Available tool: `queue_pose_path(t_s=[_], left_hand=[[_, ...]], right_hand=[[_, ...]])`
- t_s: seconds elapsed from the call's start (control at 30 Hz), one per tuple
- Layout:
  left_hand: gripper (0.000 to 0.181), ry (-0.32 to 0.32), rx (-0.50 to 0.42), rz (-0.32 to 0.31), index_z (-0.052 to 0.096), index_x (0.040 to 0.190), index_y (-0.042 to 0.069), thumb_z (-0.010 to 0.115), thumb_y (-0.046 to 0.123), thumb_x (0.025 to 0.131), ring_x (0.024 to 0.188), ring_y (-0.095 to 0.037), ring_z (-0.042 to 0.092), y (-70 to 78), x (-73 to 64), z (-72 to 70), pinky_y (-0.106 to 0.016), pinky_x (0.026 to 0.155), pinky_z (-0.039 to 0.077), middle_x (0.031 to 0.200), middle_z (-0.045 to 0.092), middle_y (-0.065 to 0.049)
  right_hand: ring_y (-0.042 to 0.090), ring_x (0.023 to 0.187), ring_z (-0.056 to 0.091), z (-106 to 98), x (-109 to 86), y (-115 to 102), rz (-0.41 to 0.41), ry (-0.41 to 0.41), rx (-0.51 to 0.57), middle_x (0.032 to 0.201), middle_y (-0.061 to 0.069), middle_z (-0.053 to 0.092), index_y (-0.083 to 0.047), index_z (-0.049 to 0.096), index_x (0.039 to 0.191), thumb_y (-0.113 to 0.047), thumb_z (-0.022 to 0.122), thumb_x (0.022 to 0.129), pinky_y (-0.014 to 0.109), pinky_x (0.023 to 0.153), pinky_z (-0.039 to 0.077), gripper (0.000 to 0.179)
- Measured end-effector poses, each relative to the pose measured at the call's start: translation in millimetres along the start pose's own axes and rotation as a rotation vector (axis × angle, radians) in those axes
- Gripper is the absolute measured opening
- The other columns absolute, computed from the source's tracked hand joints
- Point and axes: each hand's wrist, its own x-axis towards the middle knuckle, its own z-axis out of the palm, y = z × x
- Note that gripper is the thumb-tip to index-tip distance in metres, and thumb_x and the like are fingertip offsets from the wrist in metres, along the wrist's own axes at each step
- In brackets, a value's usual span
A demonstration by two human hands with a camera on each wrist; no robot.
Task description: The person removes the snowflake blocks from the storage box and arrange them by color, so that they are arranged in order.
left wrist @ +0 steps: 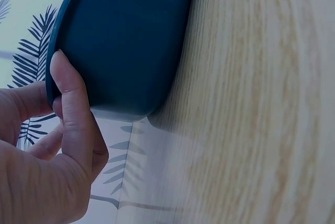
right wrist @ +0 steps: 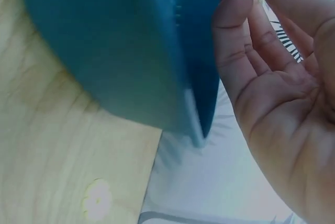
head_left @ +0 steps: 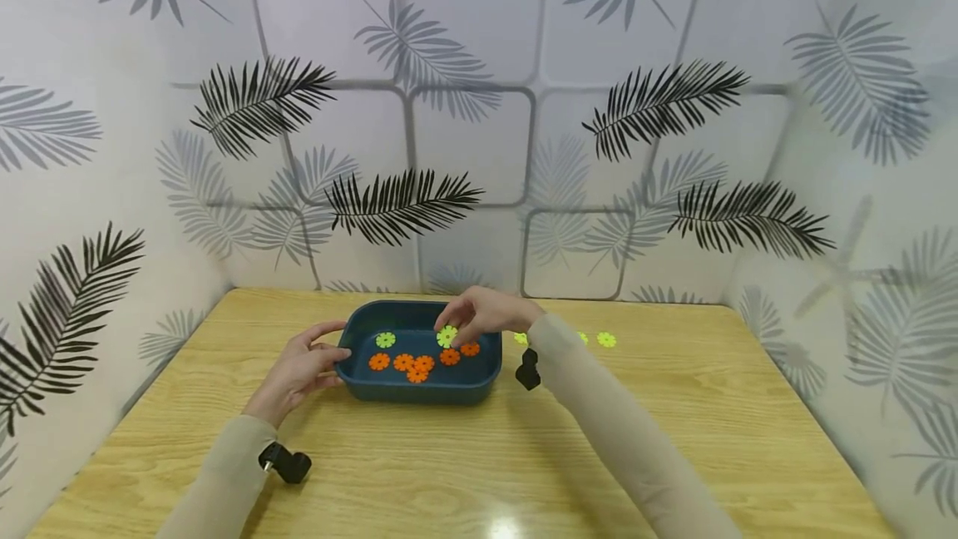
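Note:
A dark blue oblong tub (head_left: 419, 393) stands on the table. My left hand (head_left: 295, 373) grips its left end, with the thumb inside the rim and other fingers against the outer wall; the left wrist view shows the tub wall (left wrist: 125, 41) beside these fingers. Over the right half of the tub, my right hand (head_left: 490, 312) pinches a yellow-green flower-shaped disc (head_left: 446, 336). In the right wrist view that disc is mostly hidden by the fingers (right wrist: 233, 12). Inside the tub lie another yellow-green flower disc (head_left: 385, 340) and several orange flower discs (head_left: 379, 362), some overlapping.
Right of the tub, a few yellow-green flower discs (head_left: 606, 340) lie in a row near the back of the wooden table (head_left: 419, 472), partly hidden by the right sleeve. A leaf-patterned backdrop (head_left: 471, 148) encloses the table's back and sides.

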Motion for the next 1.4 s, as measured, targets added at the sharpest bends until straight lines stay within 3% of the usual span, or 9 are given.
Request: queue_pose_path(t_s=[0.23, 0.47, 0.73, 1.0, 1.17, 1.4], left_hand=[[0.061, 0.0, 0.0, 0.0, 0.037, 0.15, 0.013, 0.062, 0.007, 0.095, 0.08, -0.019, 0.068, 0.7, 0.8, 1.1, -0.029, 0.064, 0.06, 0.105, 0.062, -0.014], [0.061, -0.001, 0.001, -0.009, 0.037, 0.15, 0.013, 0.062, 0.006, 0.095, 0.08, -0.018, 0.067, 1.8, 0.1, 1.1, -0.028, 0.064, 0.06, 0.104, 0.062, -0.012], [0.062, -0.014, 0.001, -0.006, 0.036, 0.15, 0.013, 0.062, 0.007, 0.095, 0.078, -0.017, 0.067, 0.3, -0.4, 1.1, -0.028, 0.063, 0.06, 0.1, 0.064, -0.01], [0.062, -0.004, -0.009, 0.0, 0.036, 0.15, 0.012, 0.062, 0.007, 0.094, 0.079, -0.017, 0.068, -1.8, -1.5, 0.1, -0.03, 0.064, 0.06, 0.101, 0.064, -0.011], [0.062, -0.012, -0.007, -0.001, 0.035, 0.151, 0.012, 0.062, 0.007, 0.095, 0.078, -0.016, 0.068, -2.5, -2.3, -1.5, -0.029, 0.063, 0.06, 0.099, 0.064, -0.009], [0.063, -0.025, -0.014, 0.005, 0.036, 0.151, 0.013, 0.064, 0.008, 0.094, 0.077, -0.017, 0.069, -1.7, 1.0, -0.1, -0.027, 0.062, 0.06, 0.098, 0.064, -0.008]], right_hand=[[0.015, 0.086, 0.061, 2, -11.1, 13, -0.038, 0.058, 0.019, 0.101, 0.002, 0.068, -0.011, 0.07, 0.118, -0.006, 0.075, 0.085, 0.03, 0.075, 0.056, 0.033], [0.051, 0.095, 0.059, 0, -21.8, 20, -0.021, 0.098, 0.099, 0.092, 0.007, 0.071, -0.01, 0.069, 0.121, -0.004, 0.073, 0.086, 0.039, 0.072, 0.059, 0.035], [0.048, 0.096, 0.064, -3, -32.4, 30, 0.0, 0.137, 0.147, 0.096, 0.009, 0.074, -0.007, 0.068, 0.121, -0.007, 0.076, 0.085, 0.036, 0.076, 0.06, 0.037], [0.017, 0.084, 0.067, -6, -43.5, 33, -0.017, 0.178, 0.13, 0.095, 0.003, 0.074, -0.009, 0.069, 0.12, -0.007, 0.078, 0.082, 0.041, 0.078, 0.058, 0.039], [0.016, 0.092, 0.066, -7, -51.2, 37, -0.021, 0.185, 0.121, 0.102, 0.003, 0.073, -0.007, 0.069, 0.121, -0.009, 0.079, 0.081, 0.048, 0.085, 0.057, 0.041], [0.018, 0.09, 0.066, -10, -69.3, 45, 0.003, 0.198, 0.149, 0.098, 0.003, 0.072, -0.002, 0.065, 0.124, -0.006, 0.078, 0.083, 0.054, 0.089, 0.054, 0.043]])
